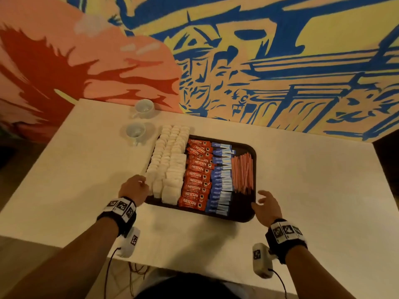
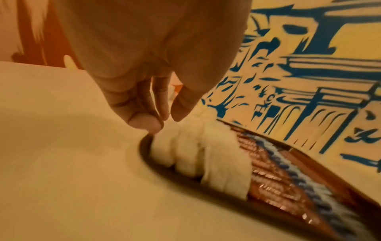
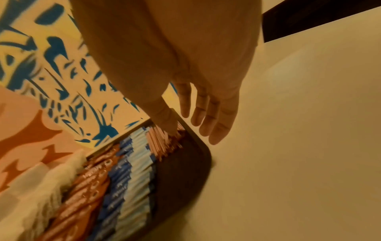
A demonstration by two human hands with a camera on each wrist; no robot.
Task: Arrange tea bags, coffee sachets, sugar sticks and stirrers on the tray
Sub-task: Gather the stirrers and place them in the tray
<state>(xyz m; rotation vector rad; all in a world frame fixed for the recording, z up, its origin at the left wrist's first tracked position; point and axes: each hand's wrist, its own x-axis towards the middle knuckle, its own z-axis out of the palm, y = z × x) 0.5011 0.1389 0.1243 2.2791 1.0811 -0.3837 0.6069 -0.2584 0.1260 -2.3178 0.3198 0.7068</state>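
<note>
Head view: the dark tray (image 1: 248, 214) lies near the worktop's middle, long axis running away from the person, filled with tea bags (image 1: 170, 160), Nescafé coffee sachets (image 1: 197, 175), blue sugar sticks (image 1: 222, 180) and stirrers (image 1: 243, 173). The left hand (image 1: 132, 188) touches the tea bags at the tray's left edge with loosely bent fingers, gripping nothing. The right hand (image 1: 266, 207), fingers spread, hovers at the near right corner.

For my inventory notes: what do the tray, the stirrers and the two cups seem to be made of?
The tray looks like dark brown plastic with a matte finish: rounded corners, a low moulded rim, no shine. The stirrers seem to be thin plastic sticks, pinkish red and uniform, though blur leaves this open. The two cups appear to be glazed white ceramic, smooth and slightly glossy.
</note>
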